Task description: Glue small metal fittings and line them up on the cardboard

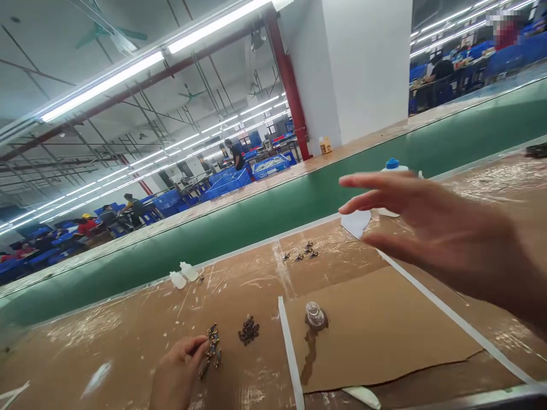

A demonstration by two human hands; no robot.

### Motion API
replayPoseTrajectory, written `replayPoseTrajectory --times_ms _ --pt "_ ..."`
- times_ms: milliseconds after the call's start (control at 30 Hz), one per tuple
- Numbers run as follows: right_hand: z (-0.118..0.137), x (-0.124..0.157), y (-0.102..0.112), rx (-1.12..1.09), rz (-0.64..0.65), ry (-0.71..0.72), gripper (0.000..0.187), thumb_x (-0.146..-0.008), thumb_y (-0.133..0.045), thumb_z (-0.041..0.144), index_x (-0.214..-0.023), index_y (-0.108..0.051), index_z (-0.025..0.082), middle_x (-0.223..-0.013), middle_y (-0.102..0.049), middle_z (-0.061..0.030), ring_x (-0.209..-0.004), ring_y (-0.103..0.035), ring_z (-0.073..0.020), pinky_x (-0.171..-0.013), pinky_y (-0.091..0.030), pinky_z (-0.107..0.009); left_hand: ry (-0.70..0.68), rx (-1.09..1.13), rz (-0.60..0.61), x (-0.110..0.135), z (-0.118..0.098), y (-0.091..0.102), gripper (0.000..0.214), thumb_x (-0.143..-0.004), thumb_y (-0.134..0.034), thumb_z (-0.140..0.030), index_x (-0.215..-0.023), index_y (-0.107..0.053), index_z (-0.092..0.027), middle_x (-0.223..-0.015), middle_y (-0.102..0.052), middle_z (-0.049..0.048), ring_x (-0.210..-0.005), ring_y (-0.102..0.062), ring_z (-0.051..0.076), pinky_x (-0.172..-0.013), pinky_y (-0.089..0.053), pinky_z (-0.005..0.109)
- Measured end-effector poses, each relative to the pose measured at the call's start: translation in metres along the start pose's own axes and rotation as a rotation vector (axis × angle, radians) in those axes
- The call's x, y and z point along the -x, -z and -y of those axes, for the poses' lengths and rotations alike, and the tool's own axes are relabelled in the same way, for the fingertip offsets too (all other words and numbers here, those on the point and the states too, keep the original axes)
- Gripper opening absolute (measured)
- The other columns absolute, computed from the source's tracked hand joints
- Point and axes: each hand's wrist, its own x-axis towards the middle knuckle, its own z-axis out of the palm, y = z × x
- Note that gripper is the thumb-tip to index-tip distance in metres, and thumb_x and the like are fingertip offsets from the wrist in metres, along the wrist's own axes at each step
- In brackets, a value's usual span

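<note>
My left hand [182, 367] is at the left edge of a loose pile of small blue, yellow and dark parts [213, 341]. Its thumb and forefinger are pinched together against the pile; whether a part is between the tips is hidden. Raised above the right side of the table, my right hand [431, 228] has its fingers and thumb spread, with nothing between them. A heap of small dark round pieces [248, 330] lies right of the left hand's pile. On the cardboard sheet [384, 324] stands a small clear cup [314, 313], with a wet-looking dark stain around and below it.
Several small dark parts [301, 252] lie farther back. Two white squeeze bottles [183, 274] are near the green belt [256, 213]. A blue-capped bottle [392, 165] is partly behind my right hand. White tape [288, 347] borders the cardboard. People work in the background.
</note>
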Motion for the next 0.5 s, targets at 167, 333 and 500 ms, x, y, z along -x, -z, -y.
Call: replayPoseTrajectory --times_ms 167,333,500 --pt "-0.108 0.005 -0.053 0.238 -0.028 -0.277 0.038 -0.08 -0.055 0.049 -0.1 -0.066 0.019 -0.093 -0.068 -0.0085 -0.077 -0.064 -0.0182 -0.07 -0.054 -0.032 -0.176 -0.026 -0.014 0.021 0.018 -0.014 0.021 -0.073 -0.056 -0.041 -0.075 -0.072 -0.029 -0.083 -0.072 -0.0008 -0.077 -0.066 0.018 -0.074 -0.049 0.026" --pt "-0.17 0.031 -0.059 0.266 -0.042 -0.369 0.037 -0.079 -0.05 0.046 -0.095 -0.067 0.017 -0.094 -0.069 -0.0093 -0.07 -0.065 -0.017 -0.068 -0.053 -0.031 -0.314 -0.105 -0.016 0.018 0.002 -0.034 0.023 -0.08 -0.05 -0.035 -0.081 -0.071 -0.025 -0.085 -0.071 0.0022 -0.081 -0.065 0.017 -0.075 -0.05 0.027" --pt "-0.175 0.032 -0.049 0.302 -0.055 -0.43 0.038 -0.077 -0.051 0.049 -0.094 -0.068 0.019 -0.086 -0.07 -0.0079 -0.066 -0.064 -0.0184 -0.065 -0.051 -0.033 -0.397 -0.167 0.122 -0.001 -0.026 -0.045 0.024 -0.083 -0.048 -0.025 -0.078 -0.072 -0.026 -0.082 -0.07 0.0007 -0.078 -0.065 0.015 -0.075 -0.05 0.027"
